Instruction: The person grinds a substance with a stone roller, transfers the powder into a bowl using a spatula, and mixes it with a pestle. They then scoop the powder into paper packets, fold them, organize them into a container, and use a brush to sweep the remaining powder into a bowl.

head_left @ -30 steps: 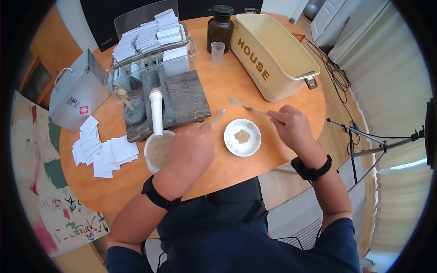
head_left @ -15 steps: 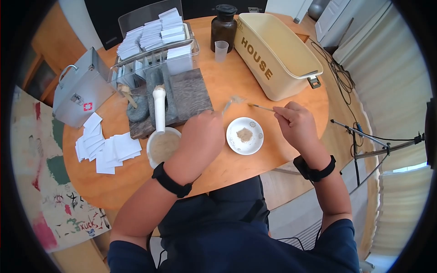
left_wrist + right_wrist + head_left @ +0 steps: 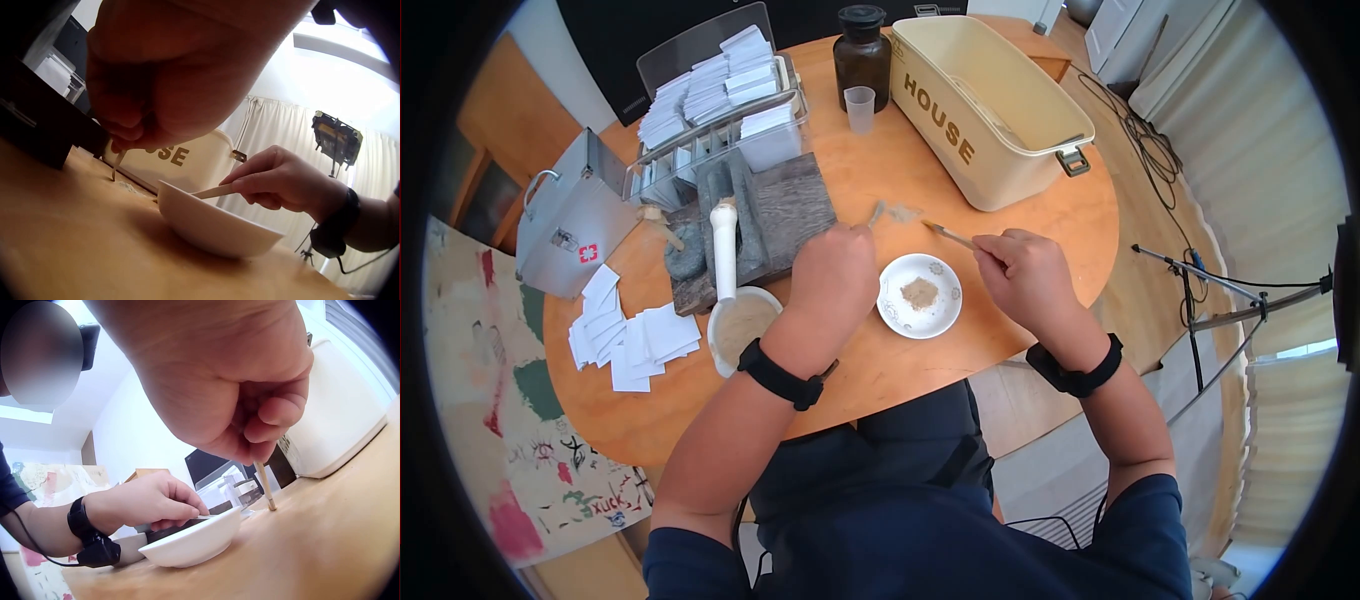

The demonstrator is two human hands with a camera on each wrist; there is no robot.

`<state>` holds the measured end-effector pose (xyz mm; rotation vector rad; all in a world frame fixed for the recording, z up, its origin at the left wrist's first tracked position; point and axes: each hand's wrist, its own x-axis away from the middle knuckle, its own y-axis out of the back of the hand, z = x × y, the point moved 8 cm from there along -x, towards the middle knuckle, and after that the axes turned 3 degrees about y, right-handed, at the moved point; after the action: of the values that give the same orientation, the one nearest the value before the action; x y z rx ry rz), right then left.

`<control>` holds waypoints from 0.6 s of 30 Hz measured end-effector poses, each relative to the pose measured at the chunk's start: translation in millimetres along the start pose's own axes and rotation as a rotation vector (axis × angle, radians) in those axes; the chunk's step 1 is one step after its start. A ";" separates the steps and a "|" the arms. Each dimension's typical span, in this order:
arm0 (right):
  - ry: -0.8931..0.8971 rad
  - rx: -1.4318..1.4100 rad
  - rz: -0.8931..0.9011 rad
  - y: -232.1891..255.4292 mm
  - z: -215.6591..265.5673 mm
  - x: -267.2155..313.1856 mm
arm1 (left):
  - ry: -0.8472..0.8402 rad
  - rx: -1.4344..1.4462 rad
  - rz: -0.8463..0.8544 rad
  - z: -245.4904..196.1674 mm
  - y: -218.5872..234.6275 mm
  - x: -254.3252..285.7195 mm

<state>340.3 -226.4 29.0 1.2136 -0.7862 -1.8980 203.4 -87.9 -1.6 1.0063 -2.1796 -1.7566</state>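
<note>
My left hand [image 3: 835, 272] pinches a small, slim spatula [image 3: 877, 212], its pale tip at the left edge of a thin patch of beige powder [image 3: 904, 213] on the table. From the other side, my right hand [image 3: 1030, 278] holds a thin brush [image 3: 952, 237] between thumb and fingers. Its yellowish tip points down at the table, close to the right of that powder. Between the hands and nearer the body stands a white dish [image 3: 890, 312] with a small heap of beige powder [image 3: 919, 293] in it.
Beside the left wrist stands a white bowl [image 3: 718, 352] of powder, with a white pestle [image 3: 725, 255] above it on a dark board [image 3: 800, 195]. White paper packets [image 3: 662, 330] lie left. Behind are a brown jar [image 3: 862, 75], a plastic beaker [image 3: 860, 108] and a cream bin [image 3: 955, 150].
The left hand has moved forward, bringing the spatula up to the loose powder. The right hand keeps its grip on the brush, whose tip stays near the powder's right side. The head view shifts slightly.
</note>
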 end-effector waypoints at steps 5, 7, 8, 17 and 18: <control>-0.072 -0.049 -0.011 -7.4 -2.6 -0.6 | -0.020 0.008 0.000 -0.8 -2.7 0.8; -0.213 -0.098 0.090 -15.1 -7.9 -2.2 | 0.020 0.064 -0.002 1.4 -1.5 0.4; -0.214 -0.097 0.090 -15.2 -6.4 -4.8 | 0.020 0.064 -0.001 0.7 -0.9 -0.1; -0.438 -0.239 0.229 -42.0 -25.0 -18.6 | 0.060 0.111 0.027 3.8 -3.4 -1.0; -0.444 -0.229 0.244 -41.7 -22.8 -20.3 | 0.069 0.124 0.025 4.0 -3.2 -0.8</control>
<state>356.4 -189.3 -3.2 0.5342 -0.8693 -2.0083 203.1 -84.4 -5.4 1.0457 -2.2708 -1.5687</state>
